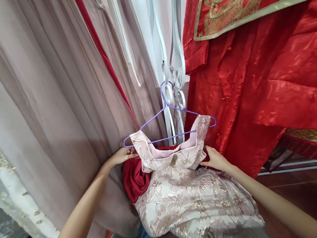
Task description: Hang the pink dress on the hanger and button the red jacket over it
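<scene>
A pale pink brocade dress (179, 191) with metallic floral patterning hangs by its shoulder straps on a purple clothes hanger (166, 139). My left hand (124, 155) is closed at the left strap, its fingertips partly hidden behind the dress edge and just above a bunched dark red cloth (137, 179). On the other side, my right hand (214, 159) grips the dress at its side below the strap, fingers partly behind the fabric. The hanger's hook reaches up to a white scrolled metal rack (178, 76). The lower part of the dress lies in folds toward me.
Long greyish-pink sheer fabric (46, 88) hangs on the left, with a dark red strip (104, 57) running down it. Red satin garments (235, 74) with gold embroidery hang at right. White beaded fabric (12, 200) is at lower left. Dark red floor tiles (308, 190) show at lower right.
</scene>
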`<action>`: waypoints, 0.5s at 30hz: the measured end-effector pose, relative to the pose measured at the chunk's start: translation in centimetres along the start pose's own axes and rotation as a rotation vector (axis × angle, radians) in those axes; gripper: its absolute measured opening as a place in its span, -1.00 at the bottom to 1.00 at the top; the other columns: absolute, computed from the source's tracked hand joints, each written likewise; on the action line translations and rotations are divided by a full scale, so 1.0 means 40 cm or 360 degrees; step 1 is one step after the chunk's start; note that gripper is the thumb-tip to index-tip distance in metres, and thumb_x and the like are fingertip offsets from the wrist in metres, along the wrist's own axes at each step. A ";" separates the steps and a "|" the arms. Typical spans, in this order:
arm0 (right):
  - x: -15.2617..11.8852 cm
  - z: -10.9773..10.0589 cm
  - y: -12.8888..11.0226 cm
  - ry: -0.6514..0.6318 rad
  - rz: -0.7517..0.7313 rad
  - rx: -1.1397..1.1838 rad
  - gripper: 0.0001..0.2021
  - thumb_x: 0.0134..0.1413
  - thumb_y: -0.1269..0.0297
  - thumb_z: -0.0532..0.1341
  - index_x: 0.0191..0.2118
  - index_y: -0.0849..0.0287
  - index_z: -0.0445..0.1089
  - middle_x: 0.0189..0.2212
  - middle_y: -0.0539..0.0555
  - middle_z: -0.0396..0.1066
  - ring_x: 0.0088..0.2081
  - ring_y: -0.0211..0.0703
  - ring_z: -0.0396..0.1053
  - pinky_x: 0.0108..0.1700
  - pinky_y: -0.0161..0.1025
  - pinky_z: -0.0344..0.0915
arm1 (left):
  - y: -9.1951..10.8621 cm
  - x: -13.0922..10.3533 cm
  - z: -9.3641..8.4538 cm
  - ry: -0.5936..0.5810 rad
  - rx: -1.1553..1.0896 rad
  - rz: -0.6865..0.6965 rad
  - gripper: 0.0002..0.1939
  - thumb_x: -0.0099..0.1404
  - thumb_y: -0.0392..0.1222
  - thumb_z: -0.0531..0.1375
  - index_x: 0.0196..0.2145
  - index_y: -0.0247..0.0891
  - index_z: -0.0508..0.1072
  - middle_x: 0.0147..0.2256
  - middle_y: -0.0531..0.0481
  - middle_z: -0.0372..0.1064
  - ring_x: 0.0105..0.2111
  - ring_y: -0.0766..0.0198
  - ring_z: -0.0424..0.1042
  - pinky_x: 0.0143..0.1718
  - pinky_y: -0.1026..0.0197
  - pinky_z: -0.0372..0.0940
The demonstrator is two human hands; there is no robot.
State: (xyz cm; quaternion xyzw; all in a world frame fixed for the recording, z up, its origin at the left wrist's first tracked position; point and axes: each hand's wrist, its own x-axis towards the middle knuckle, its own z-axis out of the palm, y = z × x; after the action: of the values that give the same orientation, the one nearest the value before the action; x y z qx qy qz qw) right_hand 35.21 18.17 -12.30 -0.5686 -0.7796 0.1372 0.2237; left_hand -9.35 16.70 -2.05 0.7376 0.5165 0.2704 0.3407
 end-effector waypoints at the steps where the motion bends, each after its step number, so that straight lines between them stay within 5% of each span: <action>1: 0.006 0.012 0.007 0.0019 0.0082 0.0006 -0.41 -0.20 0.25 0.32 0.02 0.25 0.21 -0.01 0.31 0.33 0.01 0.20 0.31 -0.10 -0.04 0.29 | 0.004 -0.001 -0.003 0.0040 -0.0120 -0.0022 -0.59 -0.09 0.08 0.34 -0.39 -0.29 0.45 -0.43 0.00 0.48 -0.38 0.17 0.45 -0.21 0.08 0.36; 5: 0.048 0.027 0.045 0.0079 0.0307 0.0135 -0.70 -0.04 0.36 0.17 -0.11 0.22 0.34 -0.21 0.26 0.48 -0.17 0.11 0.45 -0.18 -0.07 0.32 | 0.045 -0.004 -0.005 0.0383 -0.0486 0.0006 -0.50 -0.19 0.00 0.41 -0.28 -0.26 0.45 -0.28 -0.07 0.51 -0.24 0.10 0.47 -0.08 0.03 0.32; 8: 0.075 0.019 0.071 0.0024 0.0201 0.0266 -0.80 -0.04 0.36 0.17 -0.22 0.19 0.39 -0.28 0.15 0.52 -0.24 -0.04 0.48 -0.14 -0.14 0.35 | 0.084 -0.007 0.000 0.0610 -0.0632 0.0038 -0.47 -0.20 -0.05 0.43 -0.24 -0.27 0.46 -0.20 -0.12 0.50 -0.13 0.05 0.45 0.03 0.02 0.25; 15: 0.071 0.061 0.042 -0.0169 -0.0293 0.0521 -0.19 -0.49 0.16 0.44 0.04 0.31 0.30 0.07 0.32 0.32 0.07 0.18 0.29 0.13 0.04 0.19 | 0.093 0.005 0.022 0.0754 -0.0994 -0.0016 -0.50 -0.21 -0.12 0.43 -0.26 -0.29 0.49 -0.24 -0.10 0.53 -0.12 0.01 0.46 0.03 0.02 0.24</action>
State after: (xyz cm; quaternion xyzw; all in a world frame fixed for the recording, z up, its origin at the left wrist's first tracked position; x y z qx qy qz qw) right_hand 34.65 21.50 -14.64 -0.4430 -0.8063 0.2707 0.2834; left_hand -6.49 15.84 0.32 0.5129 0.4773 0.5757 0.4215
